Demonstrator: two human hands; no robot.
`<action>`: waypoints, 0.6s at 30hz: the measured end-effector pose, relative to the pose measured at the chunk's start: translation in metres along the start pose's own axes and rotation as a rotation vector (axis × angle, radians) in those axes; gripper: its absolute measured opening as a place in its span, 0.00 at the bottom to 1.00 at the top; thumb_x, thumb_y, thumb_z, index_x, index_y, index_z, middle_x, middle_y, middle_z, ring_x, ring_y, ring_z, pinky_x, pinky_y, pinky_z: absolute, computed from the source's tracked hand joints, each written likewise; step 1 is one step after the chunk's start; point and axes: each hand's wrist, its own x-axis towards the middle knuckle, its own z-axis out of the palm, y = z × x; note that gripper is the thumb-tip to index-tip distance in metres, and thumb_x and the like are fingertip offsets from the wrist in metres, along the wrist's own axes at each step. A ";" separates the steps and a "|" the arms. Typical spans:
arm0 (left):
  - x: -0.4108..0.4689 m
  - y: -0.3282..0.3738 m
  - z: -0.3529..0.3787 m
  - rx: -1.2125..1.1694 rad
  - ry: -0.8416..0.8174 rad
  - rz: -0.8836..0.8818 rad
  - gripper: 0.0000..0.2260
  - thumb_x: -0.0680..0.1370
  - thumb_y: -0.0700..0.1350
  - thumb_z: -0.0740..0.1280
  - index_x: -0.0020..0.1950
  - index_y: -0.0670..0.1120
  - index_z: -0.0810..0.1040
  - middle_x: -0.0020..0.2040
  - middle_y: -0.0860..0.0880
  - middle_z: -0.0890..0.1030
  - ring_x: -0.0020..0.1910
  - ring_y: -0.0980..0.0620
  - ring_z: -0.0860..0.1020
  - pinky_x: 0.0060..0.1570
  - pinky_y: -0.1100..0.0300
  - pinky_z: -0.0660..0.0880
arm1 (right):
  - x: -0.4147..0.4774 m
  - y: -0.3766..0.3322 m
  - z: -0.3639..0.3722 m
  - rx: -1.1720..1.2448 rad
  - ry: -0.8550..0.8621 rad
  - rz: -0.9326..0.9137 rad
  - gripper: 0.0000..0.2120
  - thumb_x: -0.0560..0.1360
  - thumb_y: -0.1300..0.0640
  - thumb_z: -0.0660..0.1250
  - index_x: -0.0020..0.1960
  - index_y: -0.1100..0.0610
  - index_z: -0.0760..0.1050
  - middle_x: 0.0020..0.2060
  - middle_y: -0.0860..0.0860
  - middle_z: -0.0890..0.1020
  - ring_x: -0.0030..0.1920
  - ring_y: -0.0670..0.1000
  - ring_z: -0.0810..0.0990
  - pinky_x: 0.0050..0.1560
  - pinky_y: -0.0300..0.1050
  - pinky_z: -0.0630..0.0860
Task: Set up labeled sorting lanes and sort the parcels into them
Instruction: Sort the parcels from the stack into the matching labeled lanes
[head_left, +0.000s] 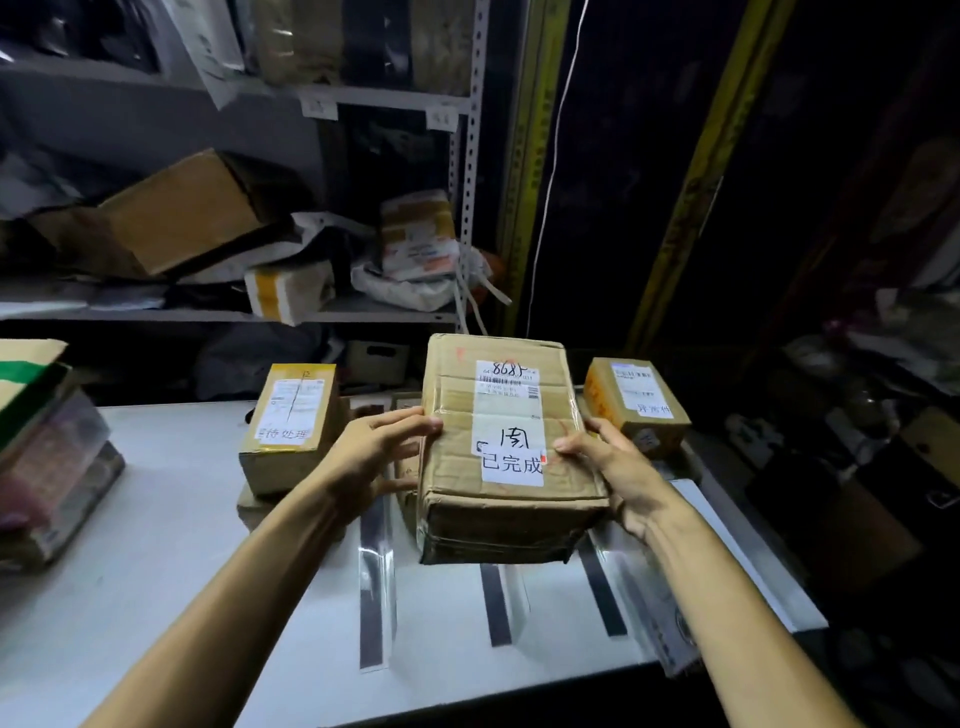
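Over the middle of the white table (156, 493): the big box (511, 493) is gripped by both hands, with its labelled top facing the camera.

- Left hand (374, 452): thumb lies on the top face, fingers curl round the left edge.
- Right hand (618, 467): thumb presses beside the white slip, fingers wrap the right side.
- The two-sided grip fits a bulky carton. It looks slightly raised, but I cannot tell whether its far end rests on anything.
- Tape strips (374, 571), dark and clear, run toward the near table edge. Judged to be the lane dividers, with the big box over the middle lane.
- Writing on the big box: handwritten "8685" on the shipping label, and a printed slip reading "已完成". One handwritten character above the slip is not legible.
- Left box (291, 426): stands at the head of the left lane, slip reads "待处理".
- Right box (636, 402): stands at the head of the right lane, slip reads "异常件".
- Judgement: each labelled box serves as its lane's marker, and the big box is being set down as the third.
- Shelves (363, 312) behind hold more parcels; their labels are too blurred to read.
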 end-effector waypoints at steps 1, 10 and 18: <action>0.001 -0.001 0.009 -0.001 0.006 0.000 0.23 0.62 0.48 0.78 0.57 0.48 0.83 0.56 0.47 0.84 0.61 0.46 0.78 0.44 0.51 0.76 | 0.004 -0.001 -0.008 -0.007 -0.012 0.005 0.32 0.62 0.59 0.77 0.65 0.57 0.74 0.52 0.58 0.86 0.51 0.57 0.86 0.51 0.51 0.82; 0.050 -0.015 0.044 0.011 0.085 -0.098 0.08 0.71 0.47 0.75 0.48 0.48 0.85 0.53 0.48 0.84 0.58 0.47 0.79 0.53 0.45 0.77 | 0.064 -0.005 -0.047 -0.066 -0.029 0.142 0.22 0.72 0.62 0.74 0.65 0.56 0.75 0.49 0.58 0.87 0.51 0.57 0.86 0.50 0.50 0.83; 0.137 -0.013 0.067 -0.012 0.071 -0.114 0.03 0.74 0.44 0.72 0.44 0.47 0.85 0.51 0.49 0.84 0.55 0.48 0.79 0.43 0.51 0.77 | 0.143 -0.019 -0.063 -0.182 0.084 0.188 0.19 0.73 0.62 0.72 0.63 0.59 0.77 0.48 0.57 0.87 0.43 0.53 0.86 0.41 0.45 0.81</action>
